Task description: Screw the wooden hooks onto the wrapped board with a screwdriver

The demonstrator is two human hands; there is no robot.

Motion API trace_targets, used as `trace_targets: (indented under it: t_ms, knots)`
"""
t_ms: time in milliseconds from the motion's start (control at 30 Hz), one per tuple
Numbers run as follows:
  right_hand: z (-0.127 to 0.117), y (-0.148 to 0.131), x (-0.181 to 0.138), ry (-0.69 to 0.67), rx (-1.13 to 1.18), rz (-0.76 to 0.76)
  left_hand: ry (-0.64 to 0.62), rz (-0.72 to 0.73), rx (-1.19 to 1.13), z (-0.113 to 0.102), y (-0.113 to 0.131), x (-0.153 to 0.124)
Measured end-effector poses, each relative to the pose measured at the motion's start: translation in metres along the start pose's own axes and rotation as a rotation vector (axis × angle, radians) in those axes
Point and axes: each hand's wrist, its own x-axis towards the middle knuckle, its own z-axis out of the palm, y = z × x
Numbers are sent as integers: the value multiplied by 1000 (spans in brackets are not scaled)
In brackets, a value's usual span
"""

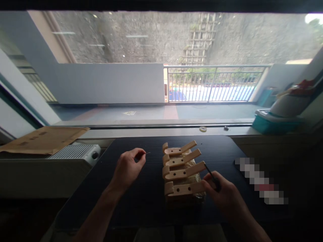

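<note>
Several light wooden hooks [182, 160] lie in a row on a dark table [151, 201], resting on a clear plastic bag. My left hand [128, 169] hovers left of them, its thumb and finger pinched on a tiny screw [147, 153]. Close to the nearest hook [185, 189], my right hand [225, 196] is closed round a thin dark tool [210, 173] whose tip points up toward the hooks.
A window sill with a small round object [203, 128] runs behind the table. A white radiator [73, 152] and brown cardboard [42, 138] sit at the left. A teal box [275, 122] stands at the right. A blurred patch [261, 181] lies on the table's right.
</note>
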Motion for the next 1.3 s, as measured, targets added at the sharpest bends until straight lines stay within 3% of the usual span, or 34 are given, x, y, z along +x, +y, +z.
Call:
trace_targets:
  t_ms: [67,133,267,433,667,867,1133,1300]
  knots:
    - [-4,-3,1,-31,10,-16,6,276,-197,-15,34,-16]
    - [-5,-5,2,-36,23,-10,-152,543,-274,-21,65,-31]
    - [-5,-6,2,-20,37,-10,-324,759,-235,-6,100,-43]
    - [-8,-10,0,-12,46,-23,-404,803,-117,12,108,-37]
    - [-12,-13,-1,-23,31,-15,-414,829,-22,20,112,-34]
    - [-13,-16,0,-22,29,-18,-424,864,-68,24,115,-35]
    - [-14,-16,-1,-26,24,-15,-428,751,-163,34,108,-35]
    - [-14,-16,-1,-23,29,-10,-430,752,-185,36,107,-35]
